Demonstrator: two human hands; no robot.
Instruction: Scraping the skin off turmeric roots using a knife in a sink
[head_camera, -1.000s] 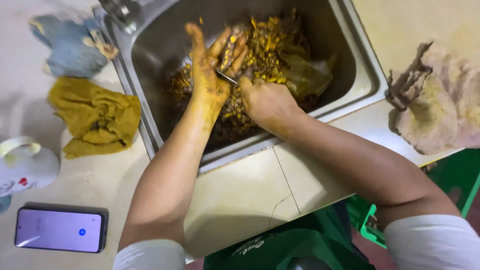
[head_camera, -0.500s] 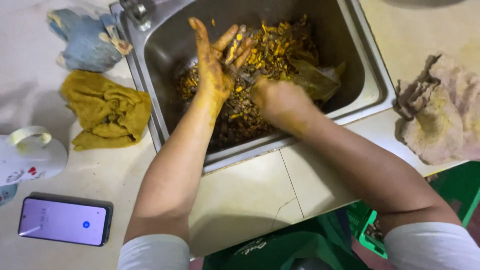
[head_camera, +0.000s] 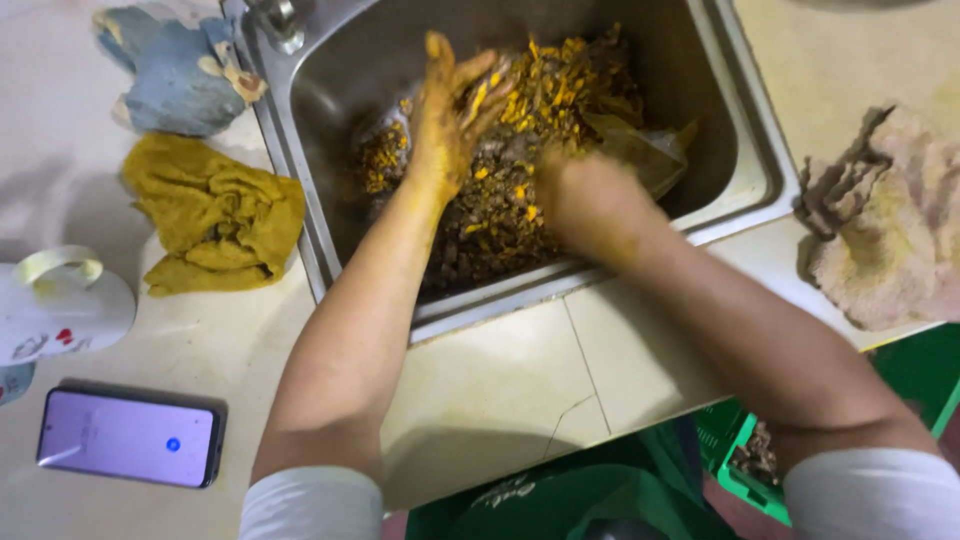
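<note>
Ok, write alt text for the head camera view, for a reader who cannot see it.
Two yellow-stained bare hands, left hand and right hand, work over a heap of yellow and brown scraps in a steel sink. On the pale counter to the left lie a yellow cloth, a blue cloth and a phone.

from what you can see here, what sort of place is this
Most likely a home kitchen counter. A stainless steel sink set in a pale tiled countertop holds yellow-orange chopped roots, with a mustard-yellow cloth beside it. Both stained hands, left hand and right hand, work over the sink.
</note>
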